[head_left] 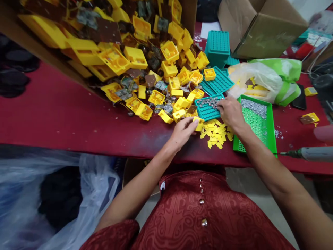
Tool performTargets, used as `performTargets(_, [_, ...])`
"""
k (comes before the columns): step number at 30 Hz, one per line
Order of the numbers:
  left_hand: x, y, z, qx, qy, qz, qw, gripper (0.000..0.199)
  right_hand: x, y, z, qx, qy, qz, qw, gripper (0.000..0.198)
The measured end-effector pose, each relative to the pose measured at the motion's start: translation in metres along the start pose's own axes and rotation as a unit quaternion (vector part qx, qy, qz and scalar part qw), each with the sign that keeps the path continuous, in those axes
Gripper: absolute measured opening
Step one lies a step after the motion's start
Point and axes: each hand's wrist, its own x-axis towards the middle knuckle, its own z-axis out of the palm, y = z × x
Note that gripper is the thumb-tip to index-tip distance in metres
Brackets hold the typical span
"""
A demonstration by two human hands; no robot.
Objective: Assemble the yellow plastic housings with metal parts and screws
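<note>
Between the thumb and fingers of my left hand [184, 133] is a yellow plastic casing [199, 124]. My right hand [231, 113] reaches over the right end of a teal tray [209, 114], its fingertips pinched together among small round metal parts [208, 101]. Whether a part is caught in that pinch is hidden. Just below the tray lies a loose pile of flat yellow plastic pieces [217, 133]. A green basket [273, 128] with small silvery screws [254, 107] stands right of my right hand.
A large cardboard box [85, 83] spills yellow casings and wired parts across the table [52, 114]. Teal trays [218, 47] are stacked behind. Plastic bags [278, 78] and an open carton [270, 34] stand at the back right. An electric screwdriver [312, 153] lies at the right.
</note>
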Motion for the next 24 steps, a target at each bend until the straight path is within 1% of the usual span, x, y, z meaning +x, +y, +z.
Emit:
performTargets(2, [-0.001, 0.004, 0.000, -0.059, 0.007, -0.021, 0.998, 0.023, -0.001, -0.001, -0.003, 0.005, 0.003, 0.000, 1.000, 0.026])
performTargets(5, [-0.008, 0.008, 0.001, -0.146, 0.000, -0.060, 0.987, 0.021, -0.005, -0.007, -0.005, 0.016, 0.005, -0.006, 1.000, 0.028])
performTargets(7, [-0.014, 0.010, 0.000, -0.187, -0.010, -0.082, 0.979, 0.021, -0.006, -0.012, -0.004, 0.021, 0.001, -0.010, 1.000, 0.030])
performTargets(9, [-0.020, 0.012, 0.000, -0.211, -0.011, -0.092, 0.973, 0.021, -0.006, -0.016, 0.000, 0.019, -0.003, -0.007, 1.000, 0.028])
performTargets(11, [-0.024, 0.013, -0.001, -0.215, -0.015, -0.092, 0.972, 0.023, -0.005, -0.019, 0.002, 0.011, -0.006, 0.000, 1.000, 0.025])
performTargets(15, [-0.029, 0.014, -0.001, -0.176, -0.030, -0.082, 0.980, 0.031, -0.001, -0.025, 0.001, 0.012, -0.027, 0.031, 0.999, 0.020])
performTargets(17, [-0.029, 0.013, 0.000, -0.155, -0.022, -0.078, 0.985, 0.036, 0.000, -0.026, 0.001, 0.024, -0.040, 0.055, 0.997, 0.018])
performTargets(19, [-0.030, 0.012, 0.000, -0.135, -0.006, -0.073, 0.988, 0.039, 0.002, -0.024, 0.003, 0.034, -0.036, 0.066, 0.997, 0.017])
performTargets(21, [-0.031, 0.011, 0.000, -0.122, 0.005, -0.066, 0.990, 0.041, 0.002, -0.020, 0.004, 0.044, -0.016, 0.058, 0.997, 0.016])
performTargets(24, [-0.034, 0.009, 0.000, -0.117, 0.006, -0.058, 0.991, 0.047, -0.004, -0.018, -0.001, 0.063, 0.020, 0.021, 0.998, 0.018])
